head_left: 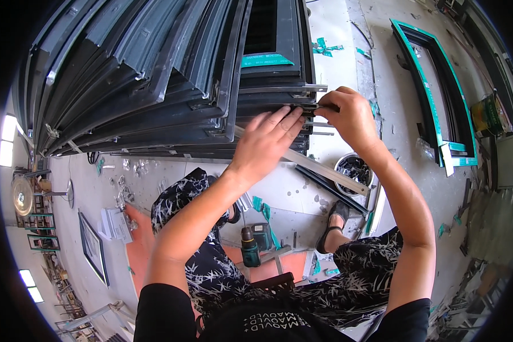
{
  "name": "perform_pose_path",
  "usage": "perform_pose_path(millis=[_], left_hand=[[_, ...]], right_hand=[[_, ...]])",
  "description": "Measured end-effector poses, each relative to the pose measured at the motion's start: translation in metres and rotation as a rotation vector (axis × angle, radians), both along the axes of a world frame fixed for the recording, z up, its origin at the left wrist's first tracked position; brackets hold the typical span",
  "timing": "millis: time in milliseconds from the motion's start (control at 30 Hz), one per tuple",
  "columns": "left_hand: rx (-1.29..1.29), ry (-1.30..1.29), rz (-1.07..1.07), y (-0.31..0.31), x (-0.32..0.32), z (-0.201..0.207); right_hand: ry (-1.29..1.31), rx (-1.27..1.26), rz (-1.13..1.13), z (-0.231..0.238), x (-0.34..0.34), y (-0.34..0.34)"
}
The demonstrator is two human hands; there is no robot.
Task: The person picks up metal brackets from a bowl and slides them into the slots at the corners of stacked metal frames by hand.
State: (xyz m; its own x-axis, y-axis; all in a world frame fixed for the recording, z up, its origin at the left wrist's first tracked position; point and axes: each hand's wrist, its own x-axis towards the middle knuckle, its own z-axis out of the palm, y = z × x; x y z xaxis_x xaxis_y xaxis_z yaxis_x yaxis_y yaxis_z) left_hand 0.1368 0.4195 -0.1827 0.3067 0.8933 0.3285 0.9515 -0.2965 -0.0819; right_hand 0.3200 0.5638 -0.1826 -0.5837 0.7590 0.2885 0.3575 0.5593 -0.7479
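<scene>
A stack of dark grey metal window frames (154, 91) fills the upper left, its near corner under my hands. My left hand (268, 139) lies with outstretched fingers on the edge of the lowest frames, fingertips beside a small dark fitting (306, 108). Just right of it, my right hand (347, 111) is closed in a pinch at the end of that fitting. What sits between its fingertips is too small to make out. Thin metal strips (319, 88) stick out past the frame edge near both hands. Green tape (268, 60) covers part of one frame.
Below the frames, a long pale metal bar (330, 171) slants past a bucket (353, 171) of dark small parts. A cordless drill (249, 248) stands between my legs. Another frame with green tape (433, 91) lies at the right. Tape scraps (325, 47) litter the floor.
</scene>
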Motion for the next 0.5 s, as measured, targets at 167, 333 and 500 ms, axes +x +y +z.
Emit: perform_pose_path(millis=[167, 333, 500], left_hand=[[0.011, -0.013, 0.008, -0.005, -0.012, -0.004], [0.022, -0.060, 0.132, -0.014, -0.004, 0.006], [-0.185, -0.192, 0.103, -0.017, 0.009, 0.013]], right_hand=[[0.076, -0.067, 0.040, -0.007, -0.014, 0.002], [-0.186, 0.227, 0.013, 0.026, 0.005, -0.031], [-0.433, 0.300, 0.316, 0.044, 0.030, -0.092]])
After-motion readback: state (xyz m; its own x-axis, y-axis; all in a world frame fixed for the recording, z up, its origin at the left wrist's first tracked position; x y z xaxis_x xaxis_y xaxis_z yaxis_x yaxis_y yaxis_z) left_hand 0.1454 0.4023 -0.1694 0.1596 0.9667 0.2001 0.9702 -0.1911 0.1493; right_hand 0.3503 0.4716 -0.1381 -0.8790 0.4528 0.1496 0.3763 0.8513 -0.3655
